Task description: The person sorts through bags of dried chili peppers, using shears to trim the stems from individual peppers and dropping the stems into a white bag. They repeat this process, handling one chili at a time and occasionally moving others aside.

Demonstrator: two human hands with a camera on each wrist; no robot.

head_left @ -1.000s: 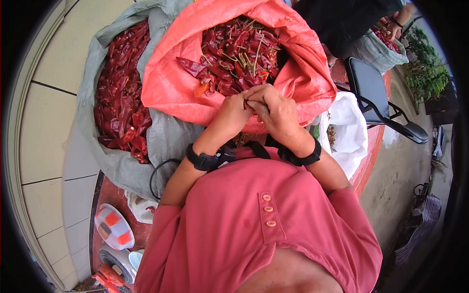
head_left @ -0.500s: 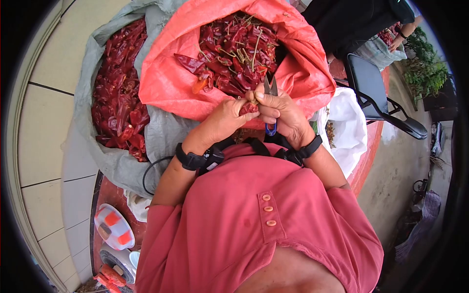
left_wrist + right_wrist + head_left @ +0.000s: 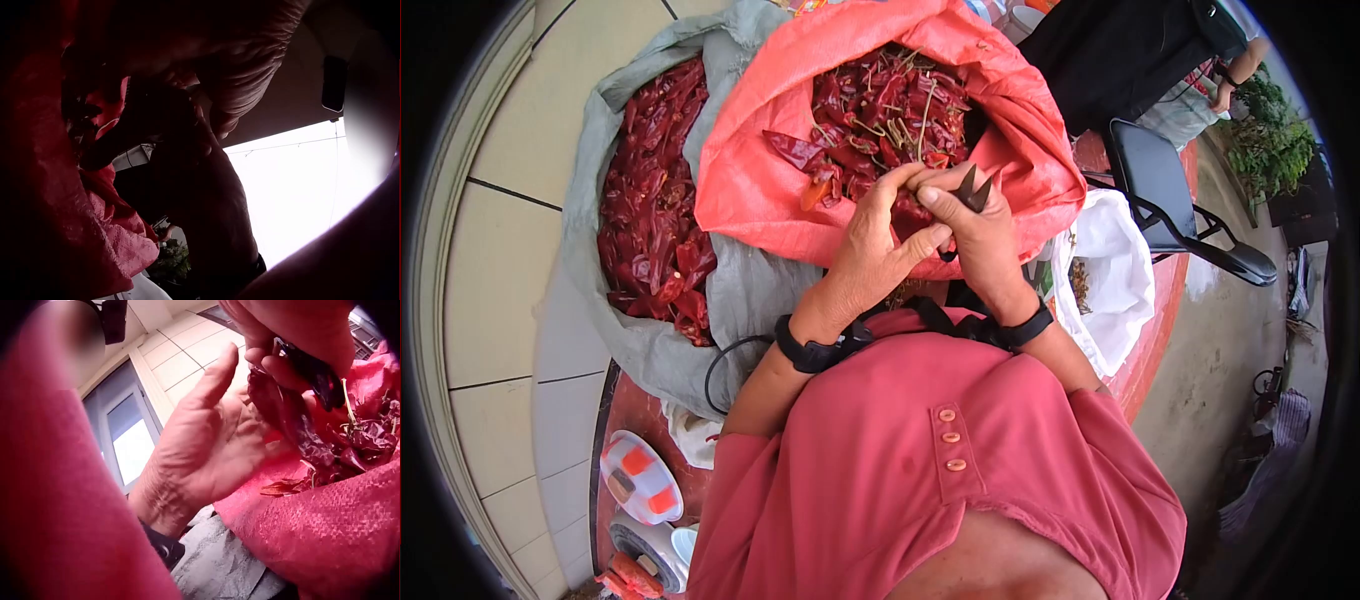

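In the head view, my right hand [image 3: 985, 235] grips a small pair of scissors [image 3: 974, 190], its dark blades pointing up and away over the red sack. A dried red chili [image 3: 281, 406] hangs below the right fingers in the right wrist view, in front of my left hand [image 3: 209, 447]. The left hand's palm faces that camera, with the thumb raised apart and the fingers partly hidden behind the chili. Both hands meet over the near rim of the red sack [image 3: 770, 205], which holds dried chilies [image 3: 890, 110] with stems. The left wrist view is mostly dark.
A grey sack [image 3: 750, 270] of chilies stands at the left, a white bag [image 3: 1125, 270] at the right. Beyond it are a black folding chair [image 3: 1150, 170] and another person in dark clothes [image 3: 1100, 60]. A white and orange basin [image 3: 640, 475] sits at lower left.
The left fingers have loosened from their pinch at the chili, and the thumb has spread away. The scissors blades, hidden at first, came into view and now tilt further right.
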